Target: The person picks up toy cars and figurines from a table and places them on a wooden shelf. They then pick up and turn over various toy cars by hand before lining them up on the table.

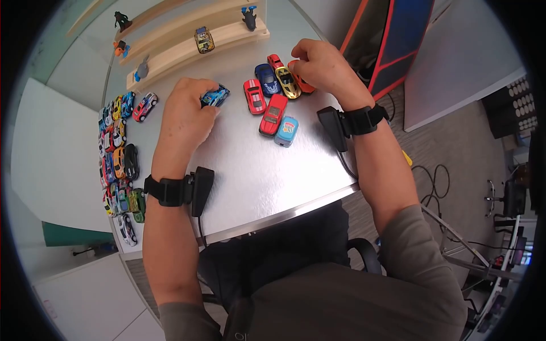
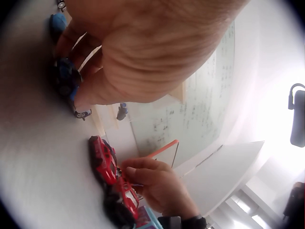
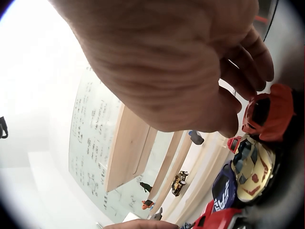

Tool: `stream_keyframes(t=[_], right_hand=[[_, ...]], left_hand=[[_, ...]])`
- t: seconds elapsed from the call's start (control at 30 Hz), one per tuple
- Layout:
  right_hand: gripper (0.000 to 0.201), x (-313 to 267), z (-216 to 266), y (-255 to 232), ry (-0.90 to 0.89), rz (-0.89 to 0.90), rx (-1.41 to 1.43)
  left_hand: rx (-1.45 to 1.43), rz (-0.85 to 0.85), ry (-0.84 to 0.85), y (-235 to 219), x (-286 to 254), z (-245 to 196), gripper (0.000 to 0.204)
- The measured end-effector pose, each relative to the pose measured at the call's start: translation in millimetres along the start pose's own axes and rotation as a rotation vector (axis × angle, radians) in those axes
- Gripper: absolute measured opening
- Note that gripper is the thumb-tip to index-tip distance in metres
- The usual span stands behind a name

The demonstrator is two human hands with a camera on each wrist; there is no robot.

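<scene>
My left hand [image 1: 185, 111] pinches a blue patterned toy car [image 1: 215, 96] between thumb and fingers, low over the silver table. In the left wrist view that car [image 2: 66, 78] shows dark beneath the fingertips. My right hand [image 1: 329, 68] is over an orange toy car [image 1: 302, 83], its fingers loosely bent. The right wrist view puts the fingertips right at the far end of the orange car [image 3: 274, 114]. Beside it stand a gold car [image 1: 288, 83], a blue car [image 1: 267, 79], a small red car [image 1: 275, 60] and a red striped car [image 1: 255, 96].
Nearer me are a red car [image 1: 273, 115] and a light-blue toy vehicle [image 1: 286, 131]. Several toy cars line the left edge, with a red-and-blue car [image 1: 145, 107] beside them. A wooden tiered shelf [image 1: 170, 65] at the back carries a yellow car [image 1: 204, 40] and small figures.
</scene>
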State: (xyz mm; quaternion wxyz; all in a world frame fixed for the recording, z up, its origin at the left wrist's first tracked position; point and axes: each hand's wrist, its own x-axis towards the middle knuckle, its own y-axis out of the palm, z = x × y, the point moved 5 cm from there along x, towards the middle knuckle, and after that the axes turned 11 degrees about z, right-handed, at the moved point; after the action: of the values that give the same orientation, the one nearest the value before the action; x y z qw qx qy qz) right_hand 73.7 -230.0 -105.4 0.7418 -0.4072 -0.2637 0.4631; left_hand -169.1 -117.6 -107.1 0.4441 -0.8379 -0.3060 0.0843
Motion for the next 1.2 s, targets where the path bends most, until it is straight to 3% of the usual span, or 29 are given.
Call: stream_keyframes(t=[0.37,0.53,0.67,0.73,0.97,1.07,1.2], right_hand=[[0.041,-2,4,2,0.039,0.074,0.002],[0.03,-3,8,0,0.042,0.1,0.142],[0.025,-6,12,-2,0.072,0.158,0.201],[0.023,-7,14,-1,0.051,0.158,0.205],[0.018,-6,16,3,-0.075,0.076,0.219],[0.018,-8,17,0,0.004,0.079,0.282],[0.013,-12,23,-2,-0.083,0.031,0.61]], left_hand=[[0.059,0.033,-0.018,0,0,-1,0.036],[0.03,-0.117,0.102,-4,-2,-10,0.034],[-0.115,-0.126,0.092,-3,-4,-20,0.033],[-0.119,-0.107,0.165,0,-4,-24,0.033],[-0.119,-0.062,0.173,3,-4,-27,0.031],[-0.204,-0.068,0.195,2,-6,-33,0.035],[-0.302,0.012,0.252,4,-8,-45,0.045]])
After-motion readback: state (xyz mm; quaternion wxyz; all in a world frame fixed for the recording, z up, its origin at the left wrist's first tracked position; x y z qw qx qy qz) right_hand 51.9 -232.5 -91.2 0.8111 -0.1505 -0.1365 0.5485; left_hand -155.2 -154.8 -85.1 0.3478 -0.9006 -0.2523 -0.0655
